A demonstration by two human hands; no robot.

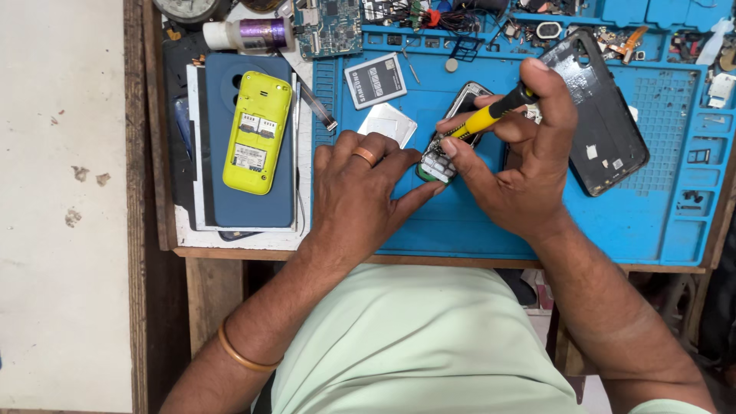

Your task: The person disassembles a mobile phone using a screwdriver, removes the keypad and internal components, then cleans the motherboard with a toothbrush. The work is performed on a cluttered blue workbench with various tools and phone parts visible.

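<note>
At centre of the blue repair mat [475, 230]: right hand [521, 165] fingers closed around yellow screwdriver [491, 116], tip down on small keypad phone [447, 146]. Left hand [360, 192] fingers press its lower end, closed on nothing. Yellow phone shell [257, 132] at 9 o'clock, black back cover [602, 115] at 3. Risk: tip slipping off, gouging the board, if the phone shifts

Phone repair workshop: blue repair mat [475, 230] on a wooden worktop [230, 244], opened handsets (one yellow [257, 130]), loose circuit board [330, 27], battery [375, 80], small parts in trays.
</note>
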